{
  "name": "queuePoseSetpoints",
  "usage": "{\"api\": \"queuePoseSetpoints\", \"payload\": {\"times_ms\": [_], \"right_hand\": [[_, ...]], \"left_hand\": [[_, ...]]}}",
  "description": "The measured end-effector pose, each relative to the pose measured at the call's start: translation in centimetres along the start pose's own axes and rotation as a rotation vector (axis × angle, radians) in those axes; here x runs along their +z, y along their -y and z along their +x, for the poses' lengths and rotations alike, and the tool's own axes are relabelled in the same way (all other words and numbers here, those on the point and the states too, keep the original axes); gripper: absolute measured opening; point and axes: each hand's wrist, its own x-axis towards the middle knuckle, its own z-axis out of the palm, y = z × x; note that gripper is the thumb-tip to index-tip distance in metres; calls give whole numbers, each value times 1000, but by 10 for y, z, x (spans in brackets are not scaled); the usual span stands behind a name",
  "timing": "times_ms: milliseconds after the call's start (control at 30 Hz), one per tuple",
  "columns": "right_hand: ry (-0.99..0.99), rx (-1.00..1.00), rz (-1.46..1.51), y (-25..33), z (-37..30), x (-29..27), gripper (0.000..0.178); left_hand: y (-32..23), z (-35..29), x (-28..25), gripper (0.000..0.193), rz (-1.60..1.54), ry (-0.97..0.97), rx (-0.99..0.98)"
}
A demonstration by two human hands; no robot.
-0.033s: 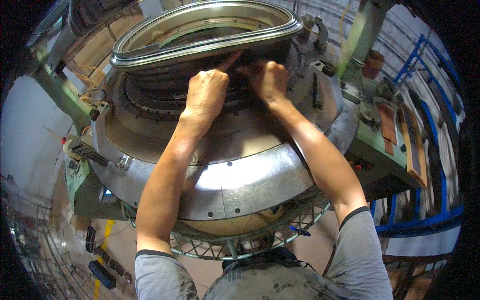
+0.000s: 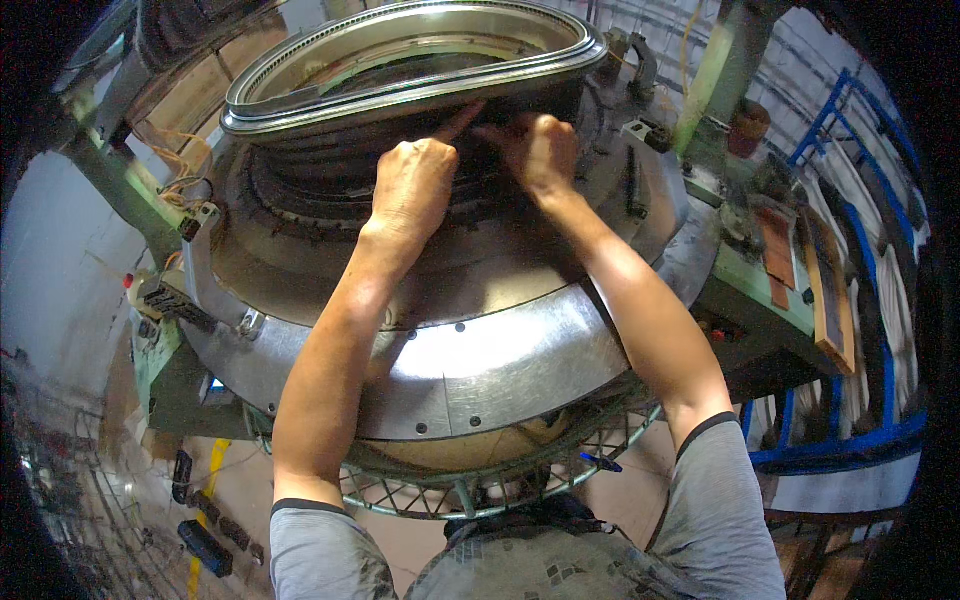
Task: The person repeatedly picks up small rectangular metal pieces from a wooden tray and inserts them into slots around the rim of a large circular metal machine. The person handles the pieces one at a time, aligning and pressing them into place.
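Just below the near edge of a large toothed metal ring (image 2: 420, 85), my left hand (image 2: 415, 185) is held with its forefinger stretched forward and its other fingers curled. Facing it from the right, my right hand (image 2: 545, 155) is closed, its thumb side turned toward the left fingertip. Shadow and slight blur hide both fingertips, so anything thin between them cannot be made out. Beneath the hands lies the dark cylindrical middle of a round machine (image 2: 330, 190). A shiny metal rim plate (image 2: 480, 370) with several bolt holes curves under my forearms.
Green machine posts (image 2: 130, 200) (image 2: 715, 90) rise at left and right. A lattice guard ring (image 2: 465, 500) runs below the rim plate, close to my body. A blue rack (image 2: 850, 450) with pale material stands at the right. Dark blocks (image 2: 205, 548) lie on the floor at the lower left.
My right hand has shifted very slightly upward and looks less blurred. My left hand and the machine have stayed in place.
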Motion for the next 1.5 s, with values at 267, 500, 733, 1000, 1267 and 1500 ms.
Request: {"api": "queuePoseSetpoints", "payload": {"times_ms": [267, 500, 733, 1000, 1267, 1500], "right_hand": [[282, 42, 414, 2, 4, -5, 46], [670, 481, 1290, 14, 9, -24, 29], [587, 420, 1158, 19, 11, -26, 26], [571, 378, 1228, 15, 14, -24, 22], [408, 370, 1213, 12, 13, -28, 23], [698, -61, 715, 27, -24, -31, 25]], "left_hand": [[3, -7, -14, 25, -394, -252, 18], [4, -14, -16, 20, -1029, -386, -287], [13, -13, -4, 18, -1435, -222, -471], [13, -16, -3, 13, -1578, -115, -527], [14, -16, -4, 15, -1578, -31, -672], [12, -15, -10, 12, -1648, 8, -723]]}}
